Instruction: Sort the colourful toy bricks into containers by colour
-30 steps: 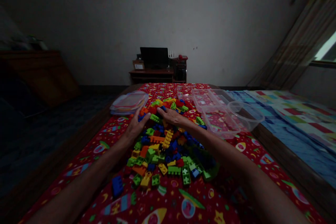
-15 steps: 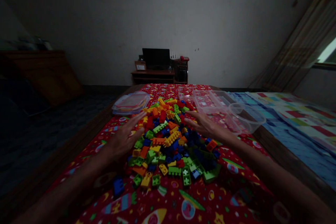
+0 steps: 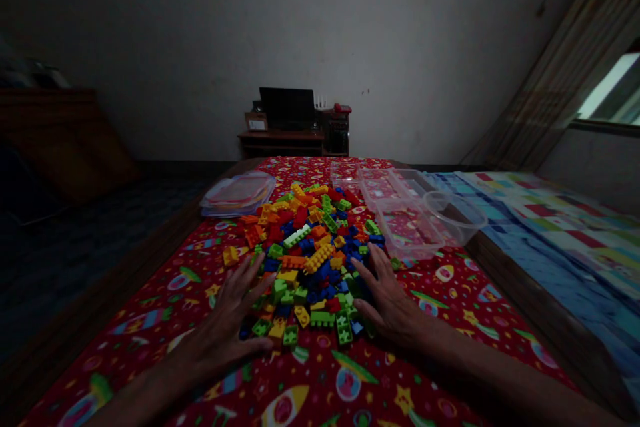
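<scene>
A heap of toy building blocks (image 3: 300, 260) in yellow, orange, red, green and blue lies in the middle of a red patterned tablecloth (image 3: 280, 400). At the heap's near left edge is my left hand (image 3: 225, 320), fingers spread, palm turned toward the blocks. My right hand (image 3: 387, 300) is at the right side, also with fingers apart, its fingertips against or just over the blue blocks. Neither hand grips a block. Some blocks are hidden behind the fingers of both hands.
A stack of clear lids (image 3: 237, 193) lies at the far left of the table. Clear plastic boxes (image 3: 407, 227) and a round clear tub (image 3: 457, 217) stand at the right. A bed with a blue and patchwork cover (image 3: 530, 240) adjoins the right side. A monitor (image 3: 287, 108) stands beyond.
Both hands have moved back toward me along the sides of the heap. Blocks on the right have been pushed inward, and the view has turned slightly to the right.
</scene>
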A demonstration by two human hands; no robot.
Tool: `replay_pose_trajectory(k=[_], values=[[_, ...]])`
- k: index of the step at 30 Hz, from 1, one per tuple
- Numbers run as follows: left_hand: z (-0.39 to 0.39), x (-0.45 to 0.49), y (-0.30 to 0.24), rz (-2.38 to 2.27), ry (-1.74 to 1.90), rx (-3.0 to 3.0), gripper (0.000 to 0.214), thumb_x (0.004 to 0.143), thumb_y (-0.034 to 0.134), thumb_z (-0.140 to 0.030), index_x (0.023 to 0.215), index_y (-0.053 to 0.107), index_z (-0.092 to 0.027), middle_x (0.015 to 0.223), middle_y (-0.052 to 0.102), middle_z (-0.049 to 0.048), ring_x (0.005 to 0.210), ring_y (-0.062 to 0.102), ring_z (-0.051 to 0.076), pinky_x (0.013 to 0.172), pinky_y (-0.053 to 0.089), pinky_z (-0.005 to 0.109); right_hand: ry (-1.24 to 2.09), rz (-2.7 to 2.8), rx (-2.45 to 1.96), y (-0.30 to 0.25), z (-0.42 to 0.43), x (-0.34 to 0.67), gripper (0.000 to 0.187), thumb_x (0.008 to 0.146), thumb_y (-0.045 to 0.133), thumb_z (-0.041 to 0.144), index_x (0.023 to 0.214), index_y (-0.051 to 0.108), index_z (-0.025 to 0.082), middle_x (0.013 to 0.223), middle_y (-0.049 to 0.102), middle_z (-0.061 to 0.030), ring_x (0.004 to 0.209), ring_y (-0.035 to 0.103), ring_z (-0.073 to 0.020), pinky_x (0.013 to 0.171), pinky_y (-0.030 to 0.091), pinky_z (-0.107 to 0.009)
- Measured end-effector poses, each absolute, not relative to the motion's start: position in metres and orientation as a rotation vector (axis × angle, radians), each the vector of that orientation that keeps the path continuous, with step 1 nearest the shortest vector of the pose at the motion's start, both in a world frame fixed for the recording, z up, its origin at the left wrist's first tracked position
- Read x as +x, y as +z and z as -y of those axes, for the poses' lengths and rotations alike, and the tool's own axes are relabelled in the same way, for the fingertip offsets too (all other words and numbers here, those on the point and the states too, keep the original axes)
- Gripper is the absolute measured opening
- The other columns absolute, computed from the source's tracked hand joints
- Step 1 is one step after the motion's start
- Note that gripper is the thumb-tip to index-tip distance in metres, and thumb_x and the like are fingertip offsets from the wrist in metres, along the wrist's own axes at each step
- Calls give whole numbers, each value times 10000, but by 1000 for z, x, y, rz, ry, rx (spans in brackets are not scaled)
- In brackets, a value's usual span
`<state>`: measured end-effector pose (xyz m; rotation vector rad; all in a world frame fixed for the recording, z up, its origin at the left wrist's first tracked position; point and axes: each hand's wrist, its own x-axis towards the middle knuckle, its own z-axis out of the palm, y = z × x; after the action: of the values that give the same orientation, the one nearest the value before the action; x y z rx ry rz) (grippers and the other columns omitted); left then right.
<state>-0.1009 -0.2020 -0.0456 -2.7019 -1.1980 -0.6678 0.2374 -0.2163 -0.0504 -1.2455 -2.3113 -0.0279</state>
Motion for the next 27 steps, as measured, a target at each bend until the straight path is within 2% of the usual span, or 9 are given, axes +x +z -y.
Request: replay_pose_trajectory(k=[3,6,10,13,15,17,19,23,27], values=[[186,-89,-39,1140,-711,-2669,836,841,536,-548,1493,49,-360,1593,22,76,1428,107,381,1080,197,651,89,2300,-1171,-45,190,210,627,941,432,398,1492,187,224,1572,-16,-139,1446,0,-288,1137,229,-520],[179,-75,-25,1097,-749,-2570,700,904,482,-419,1493,112,-341,1589,73,80,1434,112,350,1104,87,655,191,2294,-1117,-35,170,192,588,948,405,421,1472,254,202,1560,100,-157,1445,70,-265,1133,258,-480],[193,-38,-7,783,-639,-2627,543,911,466,-326,1435,324,-323,1532,299,69,1416,218,303,1130,-4,621,187,2166,-1199,-14,145,194,493,972,325,403,1423,362,207,1514,273,-144,1412,225,-244,1118,282,-463],[212,2,-3,483,-460,-2794,515,887,513,-408,1384,412,-317,1468,421,48,1386,296,266,1154,-10,576,86,2031,-1426,-3,123,205,473,974,311,380,1378,421,161,1455,365,-180,1374,288,-276,1098,272,-490],[221,28,-7,338,-413,-2867,492,892,488,-469,1356,445,-308,1444,456,31,1375,320,232,1175,39,528,61,2009,-1627,-2,109,210,476,965,340,372,1358,434,120,1395,428,-215,1336,332,-308,1069,281,-503],[222,47,-14,356,-393,-2885,434,918,445,-457,1311,489,-279,1408,498,25,1362,344,208,1184,68,494,82,2010,-1823,-6,99,211,487,961,355,377,1345,433,86,1325,486,-241,1274,403,-327,1025,311,-496],[215,55,-21,482,-406,-2858,355,933,429,-416,1224,554,-257,1356,545,32,1332,390,219,1179,59,512,113,1994,-1952,-10,95,208,504,965,337,407,1332,440,77,1272,526,-248,1218,459,-331,984,339,-479],[194,47,-27,664,-466,-2762,233,923,470,-346,1100,601,-269,1271,601,26,1259,474,254,1151,8,595,268,2106,-1843,-3,100,201,475,976,274,455,1177,574,146,1146,631,-171,1104,561,-276,917,386,-387],[182,28,-13,821,-489,-2653,228,886,510,-249,1096,598,-268,1257,604,53,1260,473,251,1154,37,591,278,2065,-1659,18,92,199,481,989,238,448,1096,615,169,1060,679,-131,1033,609,-231,866,408,-312]])
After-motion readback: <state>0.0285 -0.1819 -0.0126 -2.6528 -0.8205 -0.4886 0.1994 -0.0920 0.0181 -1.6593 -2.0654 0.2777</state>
